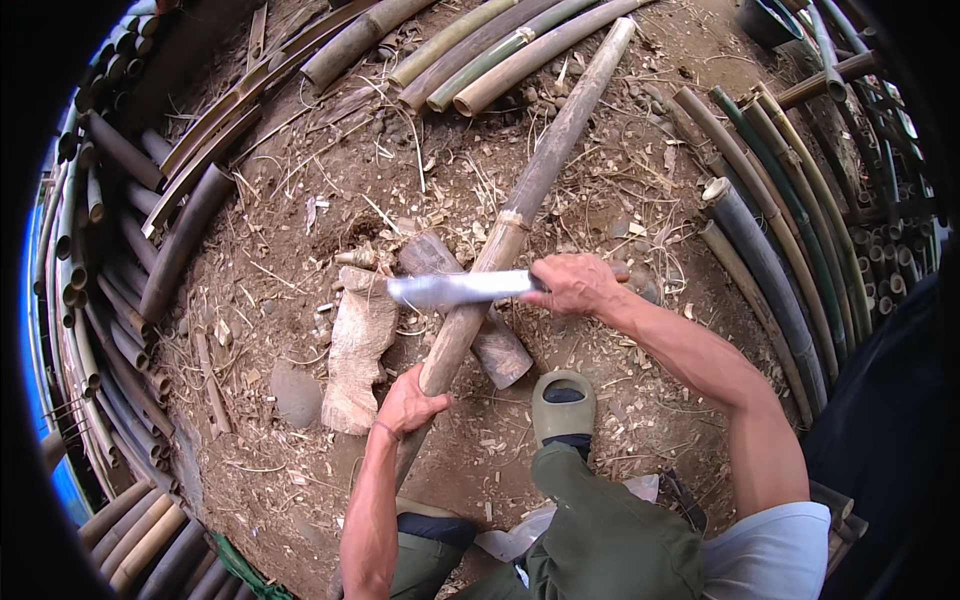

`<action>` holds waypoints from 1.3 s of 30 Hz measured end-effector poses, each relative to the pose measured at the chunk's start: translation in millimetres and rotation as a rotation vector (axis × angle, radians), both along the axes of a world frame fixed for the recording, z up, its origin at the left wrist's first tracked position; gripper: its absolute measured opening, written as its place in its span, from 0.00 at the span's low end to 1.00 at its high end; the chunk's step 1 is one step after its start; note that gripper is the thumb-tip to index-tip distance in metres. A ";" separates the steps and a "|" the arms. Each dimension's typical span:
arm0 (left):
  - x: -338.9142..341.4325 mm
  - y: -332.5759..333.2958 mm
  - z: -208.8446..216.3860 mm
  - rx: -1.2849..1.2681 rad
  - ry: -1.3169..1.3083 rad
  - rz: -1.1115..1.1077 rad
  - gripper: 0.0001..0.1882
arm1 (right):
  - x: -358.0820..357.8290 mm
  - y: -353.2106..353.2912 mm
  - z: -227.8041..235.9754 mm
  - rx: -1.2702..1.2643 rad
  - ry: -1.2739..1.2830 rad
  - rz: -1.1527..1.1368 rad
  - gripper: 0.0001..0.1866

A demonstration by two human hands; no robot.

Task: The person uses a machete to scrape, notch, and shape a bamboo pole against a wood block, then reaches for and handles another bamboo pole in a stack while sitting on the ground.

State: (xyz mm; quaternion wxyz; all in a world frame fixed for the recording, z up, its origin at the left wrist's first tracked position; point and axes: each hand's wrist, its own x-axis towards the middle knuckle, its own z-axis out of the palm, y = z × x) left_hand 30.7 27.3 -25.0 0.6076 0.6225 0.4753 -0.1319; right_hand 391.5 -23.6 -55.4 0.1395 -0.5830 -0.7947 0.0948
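A long bamboo pole slants from my lap side up to the far right, resting across a short dark log. My left hand is wrapped round the pole's near part, below the log. In my right hand is a machete, its handle mostly inside my closed fingers. The broad blade points left and lies across the pole in this view, smeared by motion; whether it touches the bamboo I cannot tell. A pale, rough-hewn wood block lies left of the log.
Wood chips litter the dirt floor. Bamboo poles lie on the right, more poles at the far side, and stacked bamboo on the left. A flat stone sits beside the block. My sandalled foot is close to the log.
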 end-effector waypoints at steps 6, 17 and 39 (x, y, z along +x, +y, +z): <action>17.5 -55.1 16.6 0.716 0.337 -0.062 0.38 | 21.2 16.3 -0.3 -0.235 0.095 -0.594 0.31; 19.5 -25.9 21.9 0.506 0.335 -0.063 0.33 | -0.7 3.6 -2.1 0.064 0.020 0.051 0.32; 31.4 -48.1 28.8 0.676 0.357 -0.045 0.41 | 25.6 23.6 -10.5 -0.236 0.186 -0.719 0.33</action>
